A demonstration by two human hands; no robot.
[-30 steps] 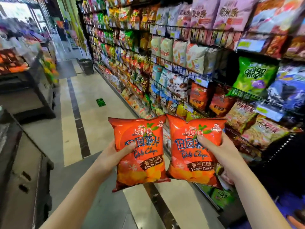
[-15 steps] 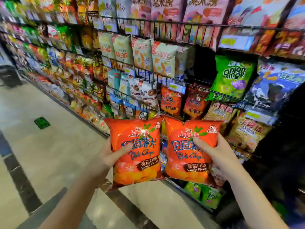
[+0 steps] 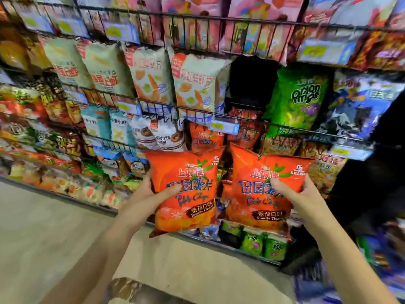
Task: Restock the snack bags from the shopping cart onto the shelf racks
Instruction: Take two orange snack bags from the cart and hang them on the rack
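My left hand [image 3: 144, 199] grips an orange tomato-flavour potato chip bag [image 3: 186, 172] by its left edge, thumb across the front. My right hand [image 3: 300, 195] grips a second identical orange bag [image 3: 260, 207] by its right edge. Both bags are upright, side by side, just in front of the wire shelf rack [image 3: 219, 116]. Matching orange bags [image 3: 205, 137] stand on the rack row right behind them. The shopping cart is not in view.
Pale green shrimp-chip bags [image 3: 192, 84] fill the row above, with a dark gap [image 3: 249, 82] beside a green onion-rings bag [image 3: 302, 97]. Small green packs [image 3: 263, 244] line the bottom shelf. Beige floor [image 3: 54, 227] lies at left.
My view has turned right from the aisle and closed in on the rack. Both bags have moved nearer the shelves, still held the same way.
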